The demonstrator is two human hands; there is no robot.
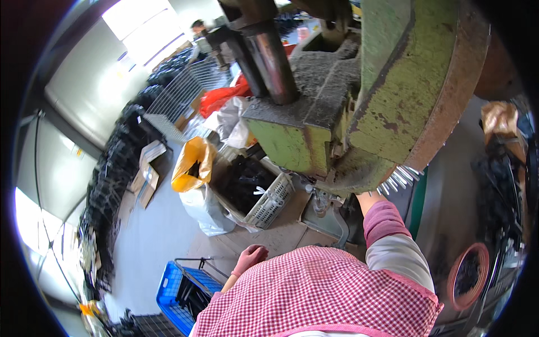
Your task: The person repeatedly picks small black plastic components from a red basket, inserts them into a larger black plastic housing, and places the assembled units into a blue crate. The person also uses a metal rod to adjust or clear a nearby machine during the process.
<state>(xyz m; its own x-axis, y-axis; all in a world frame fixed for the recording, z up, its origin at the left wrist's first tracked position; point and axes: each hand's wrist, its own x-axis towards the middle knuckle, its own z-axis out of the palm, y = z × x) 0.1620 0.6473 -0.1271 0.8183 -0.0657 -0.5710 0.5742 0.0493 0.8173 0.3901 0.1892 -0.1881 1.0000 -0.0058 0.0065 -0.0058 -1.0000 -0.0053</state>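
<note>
My left hand (251,258) hangs low beside my checked apron, its fingers curled in. Whether anything lies inside them is hidden. Just beyond it stands a blue crate (168,289) with black parts inside. My right arm reaches forward under a worn green machine (412,92). Of my right hand (369,201) only the wrist end shows, and the machine covers the fingers. Several thin silver rods (397,181) jut out from the machine's lower edge, close above that wrist. A grey curved metal lever (341,226) stands to the left of my right sleeve.
A pale plastic crate (270,205) with black pieces sits ahead-left, beside a yellow bag (193,163) and a white sack (205,210). Dark piles (112,168) line the left wall. A red-rimmed round container (469,275) stands at right. Another person (199,29) is far back.
</note>
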